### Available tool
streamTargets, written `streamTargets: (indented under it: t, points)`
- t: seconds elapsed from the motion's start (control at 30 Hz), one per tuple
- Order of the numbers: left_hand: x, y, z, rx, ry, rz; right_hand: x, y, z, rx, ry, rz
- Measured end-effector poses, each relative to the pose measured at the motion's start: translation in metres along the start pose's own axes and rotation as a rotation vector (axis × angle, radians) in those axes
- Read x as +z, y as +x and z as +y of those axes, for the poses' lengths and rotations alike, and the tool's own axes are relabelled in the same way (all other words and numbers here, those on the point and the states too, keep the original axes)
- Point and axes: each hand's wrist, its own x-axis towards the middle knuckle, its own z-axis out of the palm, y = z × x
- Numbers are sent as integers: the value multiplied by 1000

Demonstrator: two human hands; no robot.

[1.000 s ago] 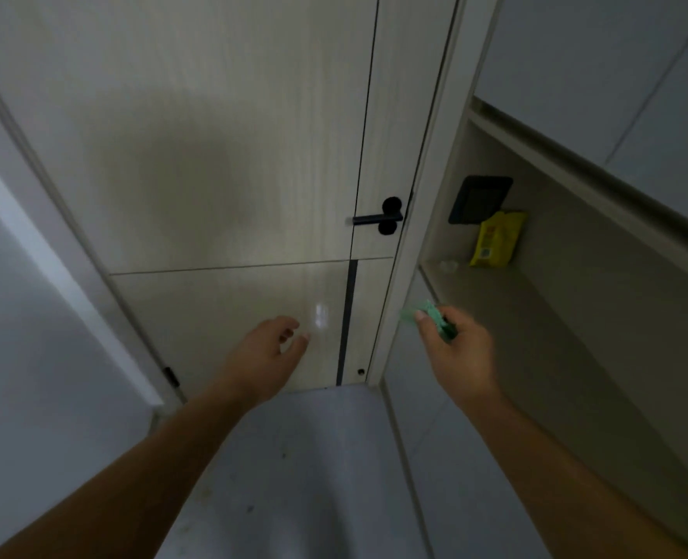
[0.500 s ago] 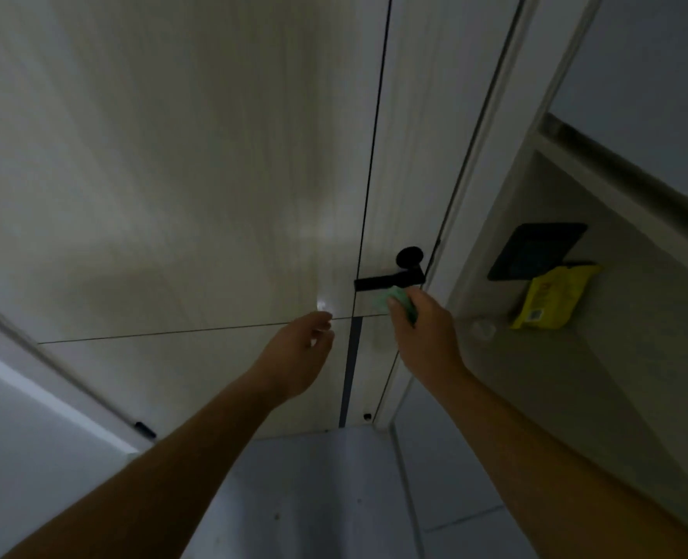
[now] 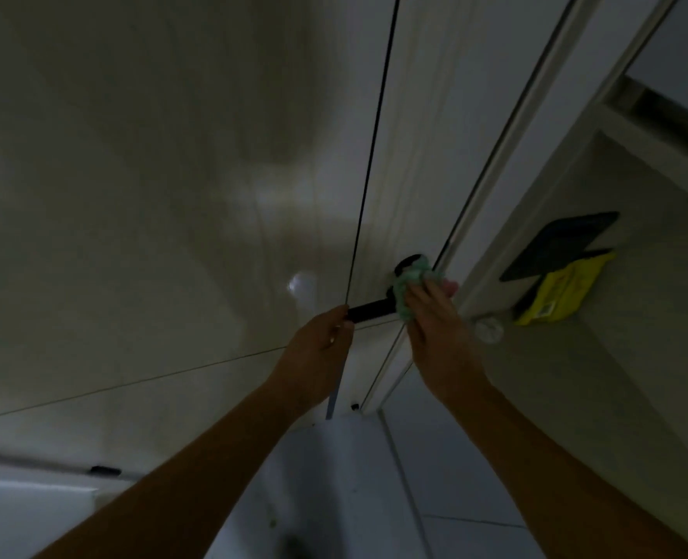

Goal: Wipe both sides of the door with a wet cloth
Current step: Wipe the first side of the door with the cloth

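A pale wood-grain door (image 3: 181, 203) fills the left and centre of the head view and looks shut in its frame. Its black lever handle (image 3: 370, 309) sticks out leftward from a round base at the door's right edge. My right hand (image 3: 435, 320) holds a green cloth (image 3: 409, 284) bunched against the handle's base. My left hand (image 3: 320, 344) has its fingers curled at the free tip of the lever; whether it grips the lever is unclear.
A white door frame (image 3: 507, 163) runs up the right side. Beyond it a recessed shelf (image 3: 600, 357) holds a yellow packet (image 3: 558, 294), a black flat object (image 3: 560, 244) and a small pale item (image 3: 487, 328). Grey floor tiles (image 3: 374, 498) lie below.
Both hands rose and closed in on the handle. The right hand brought the cloth onto the handle's base, the left hand reached the lever's tip. The view came nearer the door.
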Motion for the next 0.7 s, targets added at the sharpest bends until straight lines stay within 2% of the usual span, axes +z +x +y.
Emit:
streamTargets:
  t: [0.03,0.1,0.2,0.33,0.5,0.53,0.7]
  points:
    - [0,2,1,22,18,13,4,-4,-3,9,-46,-46]
    - [1,5,3,60,39,22,16,-7,-15,-57,25,-105]
    - [1,11,4,52,42,29,20,-2,-15,-130,87,-12]
    - [3,13,4,72,145,64,1,-2,12,36,84,18]
    - [6,9,10,44,214,90,11,-2,7,-95,209,33]
    - [4,8,10,43,220,98,9,3,11,-42,256,53]
    - [5,7,15,47,209,130,5,12,2,471,634,78]
